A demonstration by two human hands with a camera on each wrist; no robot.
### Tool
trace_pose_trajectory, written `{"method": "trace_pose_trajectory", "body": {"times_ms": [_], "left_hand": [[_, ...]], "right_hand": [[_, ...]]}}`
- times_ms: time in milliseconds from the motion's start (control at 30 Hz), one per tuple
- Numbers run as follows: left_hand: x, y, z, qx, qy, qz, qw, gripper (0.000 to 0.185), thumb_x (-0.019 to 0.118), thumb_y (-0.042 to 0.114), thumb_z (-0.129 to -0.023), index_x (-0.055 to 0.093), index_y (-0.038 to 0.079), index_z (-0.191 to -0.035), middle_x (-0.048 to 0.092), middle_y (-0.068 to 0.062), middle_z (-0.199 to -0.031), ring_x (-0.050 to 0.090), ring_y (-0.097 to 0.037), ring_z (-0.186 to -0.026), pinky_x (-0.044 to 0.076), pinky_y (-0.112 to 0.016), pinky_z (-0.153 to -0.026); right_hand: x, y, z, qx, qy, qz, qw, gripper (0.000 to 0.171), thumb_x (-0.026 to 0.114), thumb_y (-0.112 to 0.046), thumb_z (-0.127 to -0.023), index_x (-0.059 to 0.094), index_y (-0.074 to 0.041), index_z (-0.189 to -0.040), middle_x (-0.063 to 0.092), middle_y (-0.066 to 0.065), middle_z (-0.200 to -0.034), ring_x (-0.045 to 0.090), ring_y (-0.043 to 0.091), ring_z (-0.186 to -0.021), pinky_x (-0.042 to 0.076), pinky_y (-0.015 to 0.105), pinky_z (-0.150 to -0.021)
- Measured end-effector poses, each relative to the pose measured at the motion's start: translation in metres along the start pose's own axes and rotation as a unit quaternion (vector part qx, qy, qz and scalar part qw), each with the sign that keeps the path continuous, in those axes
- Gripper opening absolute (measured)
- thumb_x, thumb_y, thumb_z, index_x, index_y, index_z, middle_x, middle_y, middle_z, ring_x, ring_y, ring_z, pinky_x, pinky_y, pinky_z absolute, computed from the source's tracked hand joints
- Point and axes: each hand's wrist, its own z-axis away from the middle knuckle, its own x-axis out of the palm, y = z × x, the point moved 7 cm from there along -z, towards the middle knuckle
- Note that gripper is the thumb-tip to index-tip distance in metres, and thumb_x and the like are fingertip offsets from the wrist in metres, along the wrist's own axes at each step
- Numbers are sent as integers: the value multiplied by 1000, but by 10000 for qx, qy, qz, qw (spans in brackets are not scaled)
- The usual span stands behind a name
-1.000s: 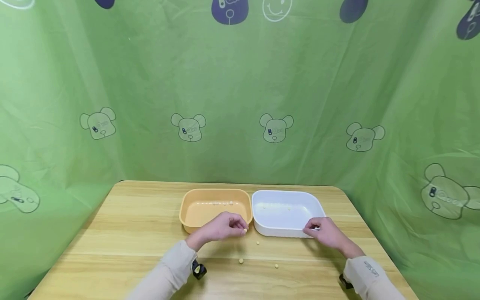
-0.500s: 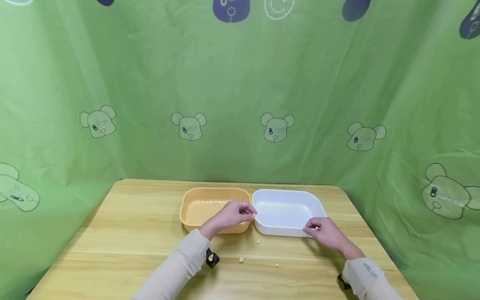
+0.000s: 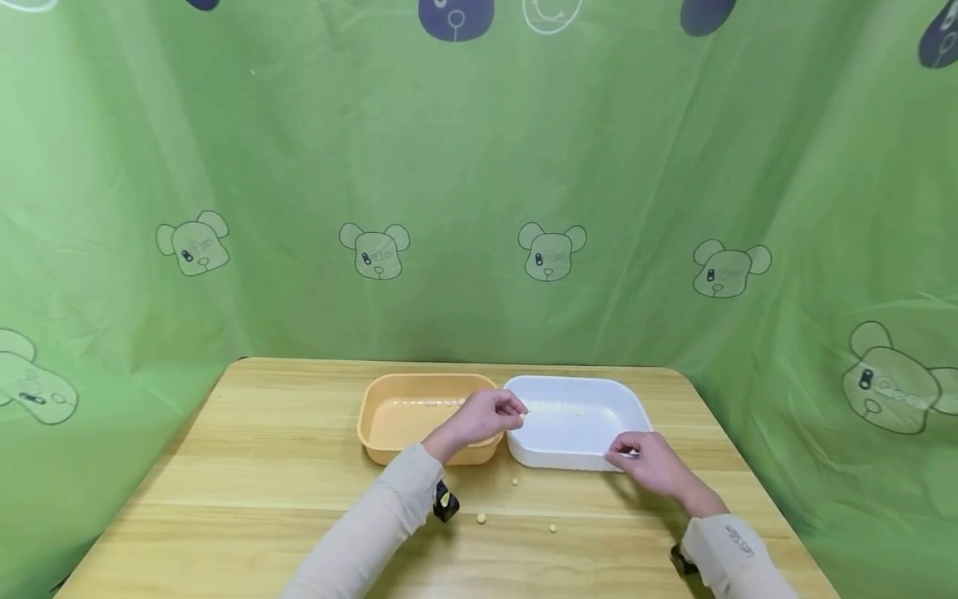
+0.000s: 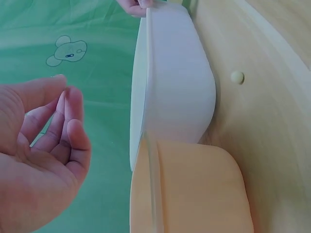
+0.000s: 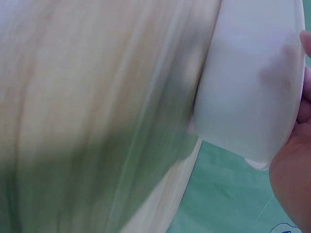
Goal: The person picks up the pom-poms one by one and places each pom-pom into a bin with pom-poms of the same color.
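Has carried the left hand (image 3: 482, 414) right and farther since the earlier frame, from the near right corner of the orange tub (image 3: 397, 428) to above the left end of the white tub (image 3: 557, 459). Pinches a small yellow ball (image 3: 522, 415) there between thumb and fingertips. Keeps the right hand (image 3: 659, 466) in place, gripping the near rim of the white tub toward its right end.

On the tabletop (image 3: 262, 449), left and right, the two tubs side by side. Inside the orange tub, along its far side, a few pale balls (image 3: 450, 403); inside the white tub, a tiny ball (image 3: 578, 414). Nearer than both tubs, three loose balls (image 3: 481, 518), well apart from each other. Behind everything, a green curtain (image 3: 449, 150) printed with bear heads.
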Motion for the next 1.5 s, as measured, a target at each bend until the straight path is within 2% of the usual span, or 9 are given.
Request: {"method": "trace_pose_trajectory", "body": {"times_ms": [167,467,733,900,1167,1500], "left_hand": [[2,-1,-9,-98,-19,-29,9999,15,68,2,-84,67,-2,-98,63,0,-81,56,-8,-75,47,-21,-68],[7,-8,-21,-243,30,-62,9997,13,69,0,-82,68,0,-94,62,0,-77,56,-8,-71,47,-21,-65],[10,-4,-30,-251,-94,-411,9988,13,69,1,-82,67,0,-95,63,0,-79,56,-8,-72,47,-21,-67],[9,-7,-37,-344,-45,-519,9981,11,70,3,-82,68,2,-93,63,1,-79,57,-9,-73,47,-22,-68],[10,-10,-41,-489,-21,-708,9963,10,71,6,-81,69,6,-91,64,3,-80,58,-10,-75,48,-22,-69],[13,-15,-44,-604,-14,-671,9959,12,70,3,-81,70,3,-93,63,2,-80,56,-10,-74,48,-22,-68]], "right_hand": [[0,1,-1,0,11,-3,10000,14,68,-21,-87,65,-24,-73,60,-16,-75,55,6,-73,47,30,-70],[2,4,-1,-64,-11,56,10000,14,69,-21,-87,65,-24,-74,60,-16,-74,54,5,-71,46,29,-68],[3,6,2,-20,2,59,10000,13,69,-22,-86,65,-25,-74,61,-17,-76,56,5,-73,48,30,-71],[1,3,1,-111,79,80,9999,13,70,-20,-85,66,-25,-74,61,-17,-76,56,5,-73,48,30,-70],[0,0,-1,-153,31,55,9999,12,69,-20,-86,66,-24,-75,62,-16,-76,56,5,-73,48,30,-70],[0,0,-1,-209,47,12,9998,13,69,-20,-86,66,-23,-74,61,-16,-75,55,4,-72,48,29,-69]]}}
